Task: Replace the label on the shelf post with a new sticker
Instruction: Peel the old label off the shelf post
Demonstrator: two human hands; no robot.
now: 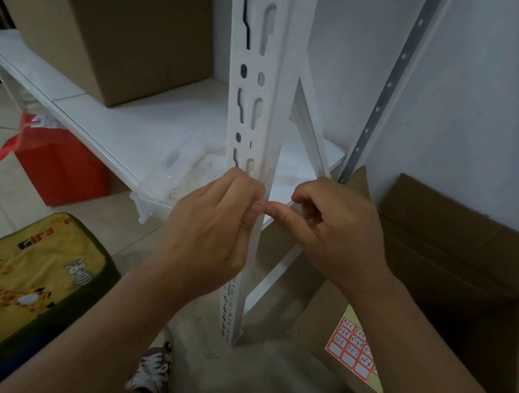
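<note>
I see a big closed cardboard box (109,21) sitting on the white shelf (135,127), its contents hidden. On the floor to the right, an open cardboard box (461,256) leans against the wall with its flaps up; I cannot see inside it. A sheet of red-bordered stickers (355,349) lies on its lower flap (some carry handwritten codes, too small for me to read). A clear plastic tray (170,184) rests at the shelf's front edge, flecked with red bits. Under the shelf stands a red bag (57,166), and at lower left a yellow cushion (19,283) printed with a giraffe and a zebra.

The white slotted shelf post (258,97) runs straight up the middle. My left hand (211,226) wraps its curled fingers around the post's front edge. My right hand (336,229) comes in from the other side, fingers curled, thumb tip pressed to the post right against the left fingers. Whether either hand pinches a label there I cannot tell; the fingers cover that spot. Both forearms reach up from below, and my two sneakers (152,370) show at the bottom.
</note>
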